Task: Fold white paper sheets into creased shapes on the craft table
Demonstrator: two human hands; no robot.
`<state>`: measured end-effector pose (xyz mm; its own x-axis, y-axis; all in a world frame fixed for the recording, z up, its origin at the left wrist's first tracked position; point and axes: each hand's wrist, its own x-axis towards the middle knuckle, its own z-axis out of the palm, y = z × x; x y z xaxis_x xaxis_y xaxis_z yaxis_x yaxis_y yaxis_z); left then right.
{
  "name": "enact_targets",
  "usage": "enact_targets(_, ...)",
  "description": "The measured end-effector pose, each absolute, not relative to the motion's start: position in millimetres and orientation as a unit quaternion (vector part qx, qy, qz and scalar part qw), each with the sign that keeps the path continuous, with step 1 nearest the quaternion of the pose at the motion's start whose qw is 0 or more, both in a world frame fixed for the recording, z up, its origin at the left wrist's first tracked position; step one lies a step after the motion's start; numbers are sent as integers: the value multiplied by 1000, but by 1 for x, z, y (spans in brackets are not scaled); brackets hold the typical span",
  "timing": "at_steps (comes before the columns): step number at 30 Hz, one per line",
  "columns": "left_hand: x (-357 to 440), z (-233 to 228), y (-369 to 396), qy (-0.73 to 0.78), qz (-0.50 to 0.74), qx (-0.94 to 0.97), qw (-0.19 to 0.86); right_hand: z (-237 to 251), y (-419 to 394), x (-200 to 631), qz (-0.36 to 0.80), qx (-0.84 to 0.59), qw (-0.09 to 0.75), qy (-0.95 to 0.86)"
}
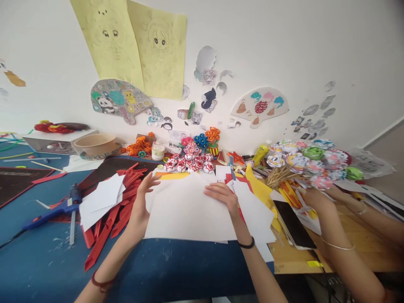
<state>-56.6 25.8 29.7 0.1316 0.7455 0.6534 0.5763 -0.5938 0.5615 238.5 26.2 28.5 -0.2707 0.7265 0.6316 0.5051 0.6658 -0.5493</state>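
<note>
A large sheet of white paper (186, 210) lies flat in front of me. At its left edge stands my left hand (143, 206), thumb and fingers apart, with nothing in it. My right hand (224, 195) rests on the sheet's right part, fingers stretched out over the paper. Left of the sheet are folded red paper strips (126, 206) with smaller white sheets (102, 200) on top. Just beyond the far edge sit several red-and-white paper balls (189, 163). More white paper (252, 206) and yellow paper (259, 187) lie to the right.
A blue hot glue gun (59, 210) with its cord lies at left. A beige bowl (94, 143) stands at the back. Another person's hands (322, 202) work at right, beside a dark phone (293, 223) and a bunch of paper flowers (299, 160).
</note>
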Motion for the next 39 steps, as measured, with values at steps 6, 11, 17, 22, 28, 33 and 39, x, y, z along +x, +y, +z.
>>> enact_targets(6, -77, -10, 15, 386, 222, 896, 3, -20, 21, 242, 134, -414, 282, -855)
enact_targets(11, -79, -17, 7, 344, 138, 926, -75, -20, 3, 247, 44, -407, 226, -884)
enact_targets(17, -81, -15, -9, 313, 166, 932, -81, -33, -21, 250, -190, -335, 268, -883)
enact_targets(22, -74, -17, -9, 323, 188, 927, -37, -28, -15, 249, -213, -367, 262, -867)
enact_targets(28, -60, 4, 9, 362, 196, 911, 2, -4, 10, 245, -65, -457, 275, -843)
enact_targets(33, -69, -7, 20, 393, 156, 905, 53, -14, 19, 251, 51, -475, 186, -859)
enact_targets(39, -85, -15, 16, 383, 146, 908, 87, -14, -3, 252, 131, -433, 133, -882)
